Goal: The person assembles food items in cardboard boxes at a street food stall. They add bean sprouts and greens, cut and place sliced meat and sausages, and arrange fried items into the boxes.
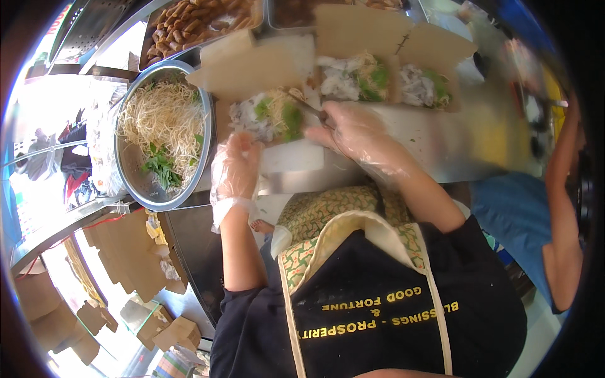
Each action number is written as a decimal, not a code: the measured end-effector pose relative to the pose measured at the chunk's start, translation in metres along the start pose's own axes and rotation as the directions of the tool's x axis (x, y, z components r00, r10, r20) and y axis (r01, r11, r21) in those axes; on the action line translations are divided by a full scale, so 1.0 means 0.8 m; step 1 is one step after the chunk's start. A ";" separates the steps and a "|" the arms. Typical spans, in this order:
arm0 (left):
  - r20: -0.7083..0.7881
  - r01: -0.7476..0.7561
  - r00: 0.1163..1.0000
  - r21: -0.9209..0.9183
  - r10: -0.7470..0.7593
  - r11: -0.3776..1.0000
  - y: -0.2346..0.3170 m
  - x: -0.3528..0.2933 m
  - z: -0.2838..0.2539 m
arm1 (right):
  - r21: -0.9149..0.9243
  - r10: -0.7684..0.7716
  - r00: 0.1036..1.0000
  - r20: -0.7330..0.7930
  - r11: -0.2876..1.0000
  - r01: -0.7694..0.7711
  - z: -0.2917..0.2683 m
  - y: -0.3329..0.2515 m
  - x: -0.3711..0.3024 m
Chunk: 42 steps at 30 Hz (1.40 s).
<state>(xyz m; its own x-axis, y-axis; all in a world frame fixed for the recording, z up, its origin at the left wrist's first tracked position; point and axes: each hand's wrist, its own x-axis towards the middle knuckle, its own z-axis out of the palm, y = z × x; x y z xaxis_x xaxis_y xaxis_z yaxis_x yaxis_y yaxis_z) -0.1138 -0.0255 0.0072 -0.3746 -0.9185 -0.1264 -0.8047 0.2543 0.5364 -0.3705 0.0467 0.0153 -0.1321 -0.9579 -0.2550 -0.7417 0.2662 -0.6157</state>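
Note:
My right hand, in a clear plastic glove, grips what look like dark scissors, slanting toward the upper left. The blades are over an open cardboard box holding white noodles, green leaves and bean sprouts. My gloved left hand has its fingers curled together at the box's near left side. Whatever lies between those fingers is hidden. Two more open boxes to the right hold similar portions of noodles and noodles with greens.
A large metal bowl of bean sprouts and green herbs stands to the left. Behind it, a tray holds many fried rolls. Another person's arm is at the far right. Cardboard pieces are below left.

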 end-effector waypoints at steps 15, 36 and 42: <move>-0.039 -0.004 0.999 -0.062 0.001 0.998 -0.007 0.105 0.075 | -0.390 -0.143 0.967 0.209 0.895 0.216 -0.048 -0.073 -0.004; 0.080 -0.204 0.972 -0.180 0.221 0.962 0.004 0.094 -0.007 | -0.159 -0.098 0.946 0.309 0.975 0.153 -0.047 -0.018 0.012; 0.018 -0.381 0.921 -0.175 0.390 0.908 0.015 0.091 -0.001 | -0.138 -0.080 0.950 0.301 0.982 0.126 -0.041 -0.010 0.012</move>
<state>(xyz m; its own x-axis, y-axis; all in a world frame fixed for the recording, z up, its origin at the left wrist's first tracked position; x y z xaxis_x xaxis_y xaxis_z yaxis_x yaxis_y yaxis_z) -0.1503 -0.0896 0.0051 -0.6668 -0.7412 0.0777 -0.5074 0.5279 0.6811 -0.3876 0.0317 0.0421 0.1315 -0.8990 -0.4178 -0.8362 0.1258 -0.5339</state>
